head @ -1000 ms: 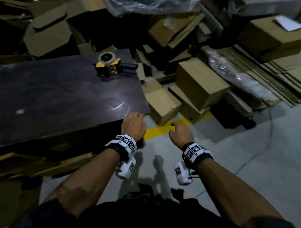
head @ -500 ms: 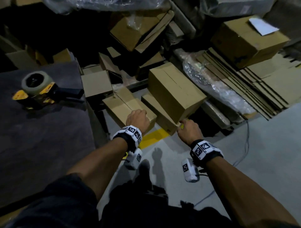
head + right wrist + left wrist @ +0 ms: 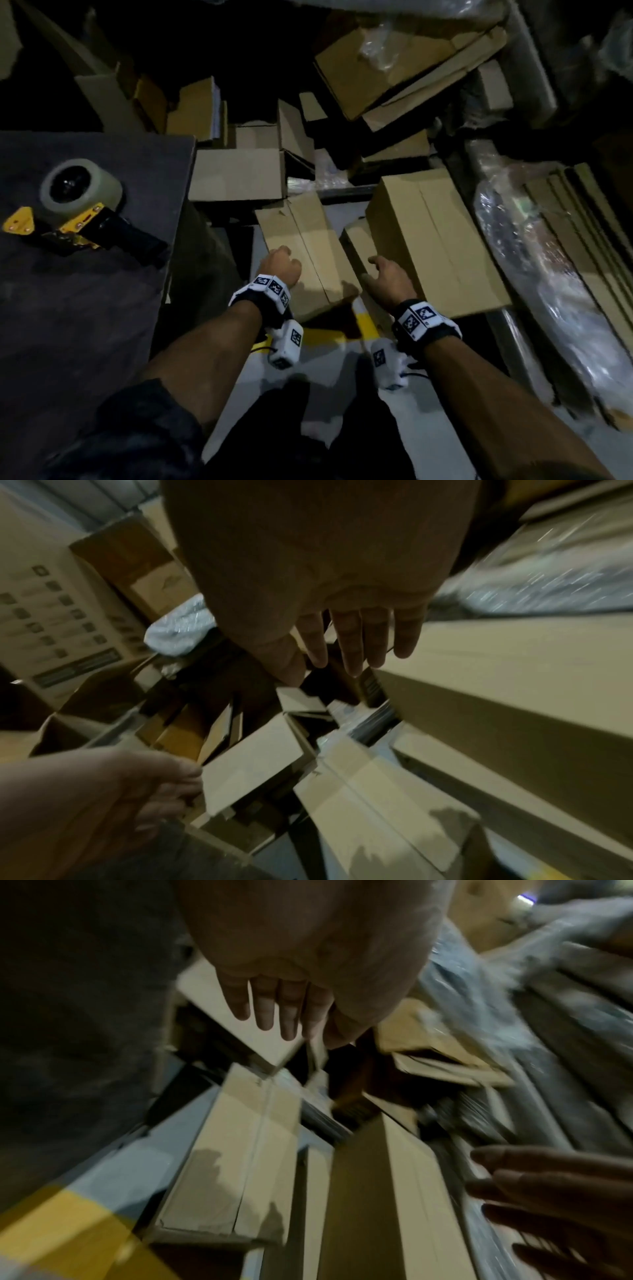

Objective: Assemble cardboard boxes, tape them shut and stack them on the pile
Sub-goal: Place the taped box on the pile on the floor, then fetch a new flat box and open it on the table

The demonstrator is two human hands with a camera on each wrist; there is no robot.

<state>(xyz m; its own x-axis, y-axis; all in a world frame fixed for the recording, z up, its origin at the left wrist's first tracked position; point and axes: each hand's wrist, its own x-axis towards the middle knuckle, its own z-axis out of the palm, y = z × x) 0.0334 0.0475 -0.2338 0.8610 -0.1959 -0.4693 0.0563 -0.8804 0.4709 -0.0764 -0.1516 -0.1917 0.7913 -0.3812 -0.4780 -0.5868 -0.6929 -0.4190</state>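
— Where are the hands?

— Both reach out over the boxes on the floor. The left hand [image 3: 280, 265] hangs above a low taped box [image 3: 305, 246] lying just right of the tabletop [image 3: 85, 308]; its fingers [image 3: 270, 1007] are straight and a little spread, holding nothing. I cannot tell whether it touches the cardboard.

— And the other grip?

— The right hand [image 3: 388, 279] is also spread, fingers [image 3: 352, 642] straight, empty, at the near left edge of a taller closed box [image 3: 435, 240]. A third, flatter box [image 3: 356, 240] sits wedged between the two.

— The tape?

— The tape dispenser [image 3: 78, 212] lies on its side on the dark tabletop, well apart from both hands, clear roll toward the far side, black handle pointing right.

— Anything around them?

— Loose cartons heaped behind, flat cardboard sheets [image 3: 589, 222] stacked at the right beside plastic-wrapped bundles [image 3: 520, 240], and a yellow floor stripe [image 3: 325, 334] under the wrists.
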